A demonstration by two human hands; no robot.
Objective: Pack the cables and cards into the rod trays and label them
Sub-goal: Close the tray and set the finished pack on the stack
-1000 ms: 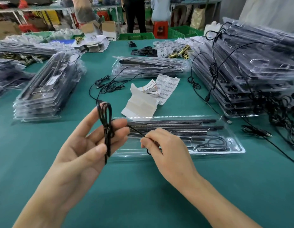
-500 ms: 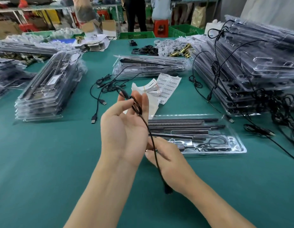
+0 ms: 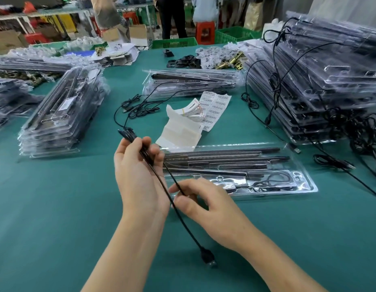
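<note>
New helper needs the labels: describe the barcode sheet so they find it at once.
On the green table, look just beyond the single clear tray lying alone near the front. The barcode sheet lies there beside blank white backing paper; unlike that, it is covered in rows of black barcodes.

Bright, even overhead light — only soft, faint shadows fall on the green table (image 3: 56, 207). White glare streaks the clear plastic tray stacks (image 3: 330, 81) at right. Wide-angle distortion bends the frame edges — the far shelves (image 3: 35, 20) look smeared, unfocused
</note>
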